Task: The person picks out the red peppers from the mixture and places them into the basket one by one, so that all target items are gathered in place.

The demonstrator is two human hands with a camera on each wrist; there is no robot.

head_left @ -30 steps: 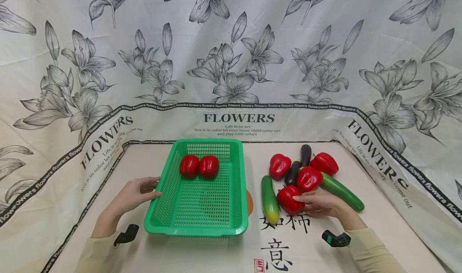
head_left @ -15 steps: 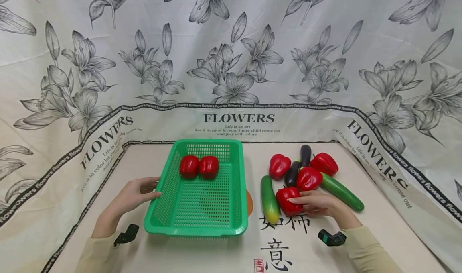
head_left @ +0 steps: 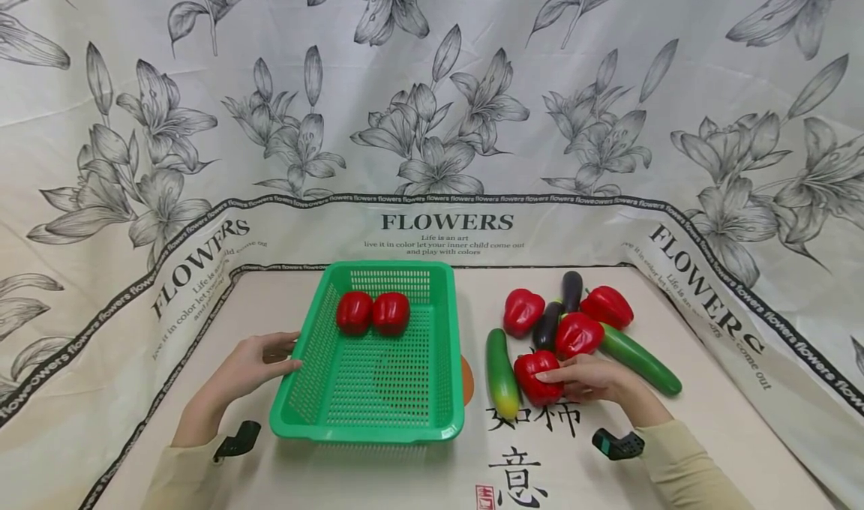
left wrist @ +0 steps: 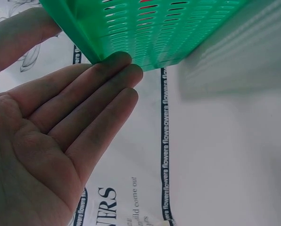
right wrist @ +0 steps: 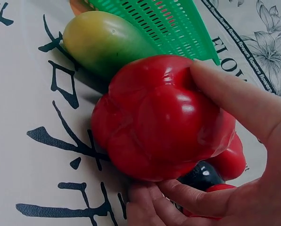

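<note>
A red bell pepper [head_left: 535,376] is held by my right hand [head_left: 597,381], thumb on one side and fingers on the other. In the right wrist view the bell pepper [right wrist: 159,117] fills the middle, close to a green-and-yellow cucumber [right wrist: 110,44]. At the left, the straight fingers of my left hand [head_left: 253,366] touch the side of a green plastic basket [head_left: 367,432]. The left wrist view shows the left palm [left wrist: 37,155] and its extended fingertips against the basket [left wrist: 145,33]. Two red bell peppers [head_left: 354,313] sit side by side inside the basket, towards its far end.
Right of the basket lie more red bell peppers [head_left: 523,312], two dark eggplants [head_left: 571,289], the cucumber [head_left: 502,375] and a long green cucumber [head_left: 640,360]. An orange printed patch [head_left: 467,381] shows beside the basket. Floral cloth [head_left: 439,120] stands behind and around the table.
My right hand has shifted slightly left with the bell pepper, and the green-and-yellow cucumber beside it has edged left. The left hand and basket have stayed in place.
</note>
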